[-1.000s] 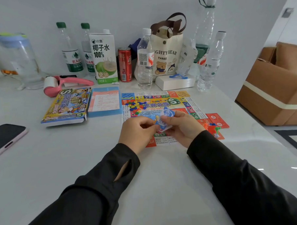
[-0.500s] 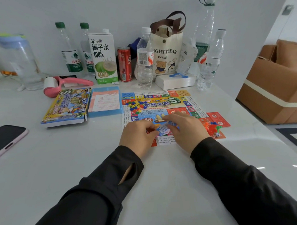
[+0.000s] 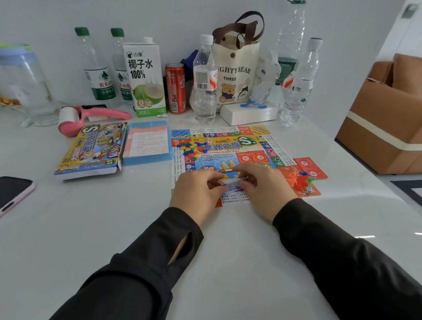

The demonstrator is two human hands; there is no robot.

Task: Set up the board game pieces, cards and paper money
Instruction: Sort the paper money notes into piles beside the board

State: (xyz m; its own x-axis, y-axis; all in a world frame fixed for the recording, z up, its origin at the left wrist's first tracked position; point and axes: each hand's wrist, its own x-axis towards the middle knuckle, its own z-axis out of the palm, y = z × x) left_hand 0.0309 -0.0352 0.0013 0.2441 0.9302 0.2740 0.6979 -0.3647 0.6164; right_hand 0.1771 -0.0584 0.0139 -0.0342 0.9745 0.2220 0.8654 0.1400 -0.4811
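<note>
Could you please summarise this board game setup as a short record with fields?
Surface: white table
Board: colourful paper game board, lying flat
Hands: left hand and right hand together pinch a small blue-and-white paper bundle above the board's near part
Tokens: small multicoloured plastic pieces heaped on the board's far-left area
Right of board: red cards carrying orange plastic figures and a white die
Left of board: yellow-and-blue game box

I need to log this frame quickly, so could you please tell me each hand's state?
Left hand: closed, pinching the small paper bundle at its left end.
Right hand: closed, pinching the same bundle's right end.
</note>
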